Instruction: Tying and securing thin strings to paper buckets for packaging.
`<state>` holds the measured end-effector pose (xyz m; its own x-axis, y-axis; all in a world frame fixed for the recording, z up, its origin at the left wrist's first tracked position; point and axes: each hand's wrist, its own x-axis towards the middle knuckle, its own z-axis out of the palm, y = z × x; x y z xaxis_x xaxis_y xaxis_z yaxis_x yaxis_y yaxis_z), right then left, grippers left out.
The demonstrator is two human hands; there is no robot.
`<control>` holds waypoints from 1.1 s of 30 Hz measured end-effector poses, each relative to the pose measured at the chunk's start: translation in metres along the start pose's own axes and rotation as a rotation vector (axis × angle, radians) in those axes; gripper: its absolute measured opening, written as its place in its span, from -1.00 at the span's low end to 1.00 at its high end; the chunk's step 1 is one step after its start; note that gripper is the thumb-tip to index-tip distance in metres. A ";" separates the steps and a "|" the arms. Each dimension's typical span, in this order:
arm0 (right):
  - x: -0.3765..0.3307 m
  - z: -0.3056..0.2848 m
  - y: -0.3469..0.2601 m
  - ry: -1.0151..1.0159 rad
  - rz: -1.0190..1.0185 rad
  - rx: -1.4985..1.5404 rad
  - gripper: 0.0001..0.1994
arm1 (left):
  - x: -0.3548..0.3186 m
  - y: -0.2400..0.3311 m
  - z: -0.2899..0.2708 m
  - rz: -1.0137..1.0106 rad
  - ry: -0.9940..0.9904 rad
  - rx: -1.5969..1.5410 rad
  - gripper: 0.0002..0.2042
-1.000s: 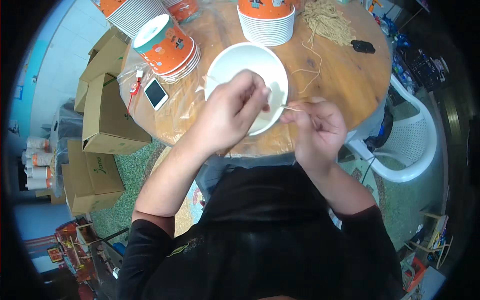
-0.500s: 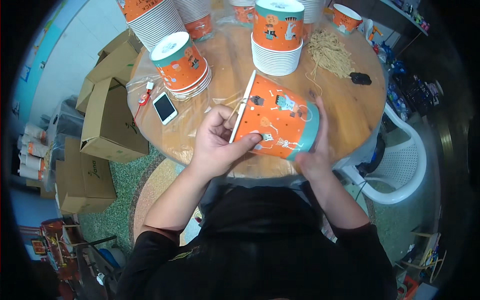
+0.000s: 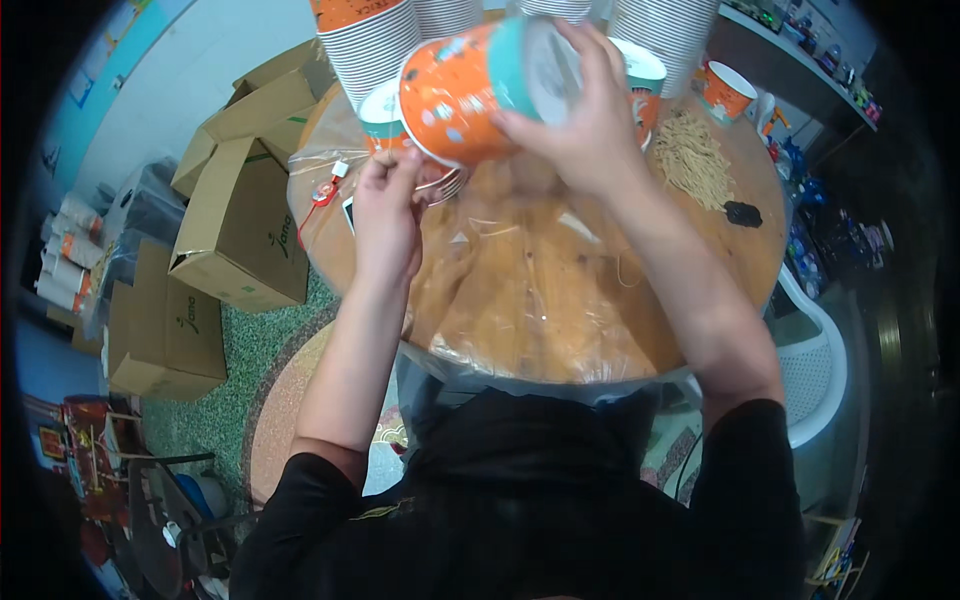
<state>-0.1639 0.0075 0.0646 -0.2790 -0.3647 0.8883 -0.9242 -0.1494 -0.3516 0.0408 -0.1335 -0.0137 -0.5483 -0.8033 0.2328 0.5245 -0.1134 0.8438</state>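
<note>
My right hand (image 3: 592, 125) grips an orange paper bucket (image 3: 455, 95) by its teal-banded base end. The bucket is tilted on its side over the table, its pale base toward the right, and is smeared by motion. My left hand (image 3: 395, 190) is close below the bucket's rim, fingers closed in a pinch; what they hold, if anything, is too blurred to name. Behind the left hand, an upside-down bucket (image 3: 380, 112) tops a short stack that is mostly hidden. A heap of beige twine (image 3: 690, 160) lies at the table's right.
Tall stacks of nested buckets (image 3: 370, 58) stand along the far side of the round wooden table (image 3: 520, 290), which has a plastic cover. A small orange tub (image 3: 728, 92) is at the far right. Cardboard boxes (image 3: 245, 225) stand left; a white chair (image 3: 815, 370) is at right.
The bucket has gone from near my body to up and away, toward the short stack at left. My right hand has moved with it; my left hand has come off its rim.
</note>
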 end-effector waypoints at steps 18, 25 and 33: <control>0.008 0.180 0.032 -0.448 -0.166 -0.259 -0.01 | -0.049 -0.075 -0.008 -0.031 0.129 0.194 -0.70; 0.054 0.025 0.063 -0.110 0.133 -0.382 -0.08 | -0.083 -0.112 -0.024 0.187 -0.238 0.764 -0.59; 0.072 -0.058 0.107 -0.500 0.403 -0.300 0.23 | -0.079 -0.112 -0.022 0.208 -0.300 0.797 -0.61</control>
<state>-0.2980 0.0189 0.1083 -0.5274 -0.7277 0.4386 -0.8263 0.3191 -0.4641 0.0397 -0.0696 -0.1371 -0.6994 -0.5615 0.4422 0.0827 0.5510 0.8304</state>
